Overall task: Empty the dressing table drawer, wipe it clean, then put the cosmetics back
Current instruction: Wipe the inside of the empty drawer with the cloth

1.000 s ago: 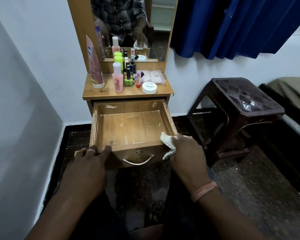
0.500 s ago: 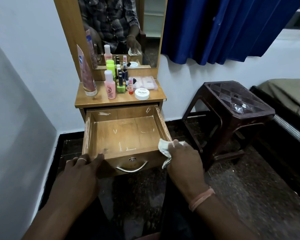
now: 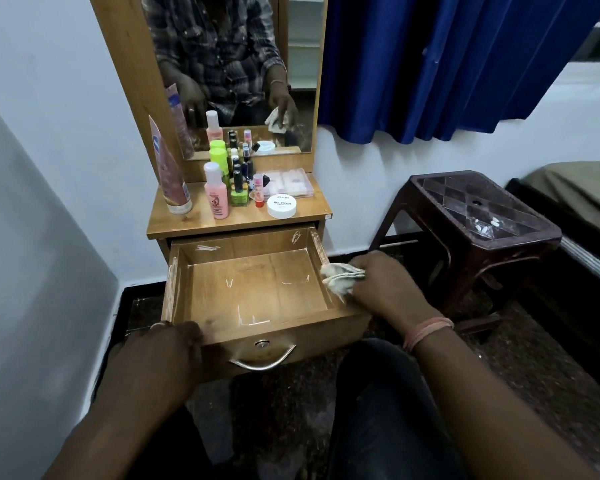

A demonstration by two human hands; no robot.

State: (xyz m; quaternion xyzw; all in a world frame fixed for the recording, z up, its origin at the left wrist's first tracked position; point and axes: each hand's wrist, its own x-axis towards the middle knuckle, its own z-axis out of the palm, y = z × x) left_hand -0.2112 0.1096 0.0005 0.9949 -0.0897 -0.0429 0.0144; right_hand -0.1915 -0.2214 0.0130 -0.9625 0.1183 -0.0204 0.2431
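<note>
The wooden drawer point(image 3: 257, 292) is pulled out of the dressing table and holds nothing; white scratch marks show on its floor and walls. My left hand point(image 3: 160, 358) grips the drawer's front left corner. My right hand point(image 3: 385, 285) holds a crumpled white cloth point(image 3: 340, 277) against the top of the drawer's right wall. The cosmetics stand on the tabletop point(image 3: 239, 221): a tall pink tube point(image 3: 168, 174), a pink bottle point(image 3: 216, 192), a green bottle point(image 3: 219, 157), several small dark bottles point(image 3: 238, 174), a white nail-polish jar point(image 3: 282, 205) and a clear flat case point(image 3: 288, 183).
A mirror point(image 3: 229, 64) rises behind the cosmetics. A dark brown plastic stool point(image 3: 475, 216) stands to the right of the table, with a bed edge point(image 3: 582, 195) beyond it. A blue curtain point(image 3: 447, 64) hangs above. White walls close off the left side.
My right hand has carried the cloth from the drawer's front right corner back along the right wall. My left hand stays on the front left corner. The camera has moved closer.
</note>
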